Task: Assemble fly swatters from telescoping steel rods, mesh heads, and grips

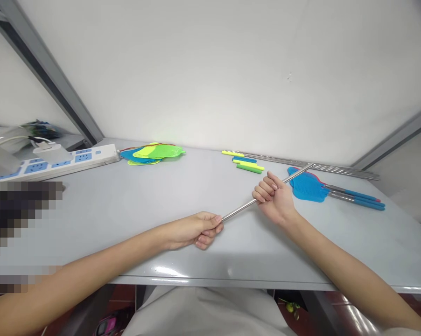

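Observation:
A thin silver metal rod [239, 210] slants across the middle of the table, held in both hands. My left hand [205, 229] pinches its lower left end between thumb and fingers. Farther up, my right hand [274, 198] is wrapped round the rod, whose upper right end sticks out past the fist. That end overlaps the view of a blue fly swatter head [306, 185]. Behind my right hand lie several coloured handle sleeves, among them a green one [249, 169] and a yellow one [248, 164].
More metal rods [336, 169] lie along the wall at the back right. Several fly swatters with blue handles [364, 199] rest at the right. Loose green, yellow and blue swatter heads [164, 151] are piled at the back left, beside a white power strip [94, 158].

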Demonstrator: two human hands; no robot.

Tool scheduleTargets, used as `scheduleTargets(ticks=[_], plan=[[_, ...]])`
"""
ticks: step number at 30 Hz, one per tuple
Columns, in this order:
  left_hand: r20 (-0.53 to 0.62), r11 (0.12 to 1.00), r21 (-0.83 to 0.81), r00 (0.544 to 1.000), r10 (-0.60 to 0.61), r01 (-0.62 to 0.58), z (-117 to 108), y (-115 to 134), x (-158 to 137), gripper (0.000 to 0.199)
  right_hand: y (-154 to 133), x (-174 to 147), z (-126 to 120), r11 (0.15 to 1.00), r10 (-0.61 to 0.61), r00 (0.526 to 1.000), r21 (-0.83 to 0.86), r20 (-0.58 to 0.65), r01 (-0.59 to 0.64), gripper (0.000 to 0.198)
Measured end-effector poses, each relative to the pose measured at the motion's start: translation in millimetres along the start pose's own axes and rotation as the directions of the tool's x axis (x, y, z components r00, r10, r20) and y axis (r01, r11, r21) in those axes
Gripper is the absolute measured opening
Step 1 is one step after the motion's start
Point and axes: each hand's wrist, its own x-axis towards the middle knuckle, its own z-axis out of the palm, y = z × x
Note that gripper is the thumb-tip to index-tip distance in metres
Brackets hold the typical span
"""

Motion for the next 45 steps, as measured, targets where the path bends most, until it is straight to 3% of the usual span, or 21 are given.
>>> scheduleTargets(ticks=[24,32,39,45], plan=[[0.015,1.000,0.017,1.000,-0.017,0.017,-0.9,0.9,-1.6,0.030,1.9,0.7,-1.8,1.000,0.005,1.000,-0.015,-0.014,-0.005,0.039],[0.004,0.997,0.080,1.000,-0.020,0.020,-0.5,-1.6,0.3,0.032,9.9,-7.1,1.2,0.986,-0.152,0.986,-0.055,0.073,0.156,0.044],[0.026,0.997,0.043,0.998,-0.063,0.061,-4.0,-1.8,1.4,0.027,19.1,-6.3,-1.2,0.989,-0.127,0.990,-0.068,0.053,0.131,0.046],[0.039,0.998,-0.027,0.998,-0.056,0.057,-6.4,1.1,5.6,0.023,17.8,-17.2,8.9,0.969,-0.206,0.973,-0.120,0.104,0.218,0.045]])
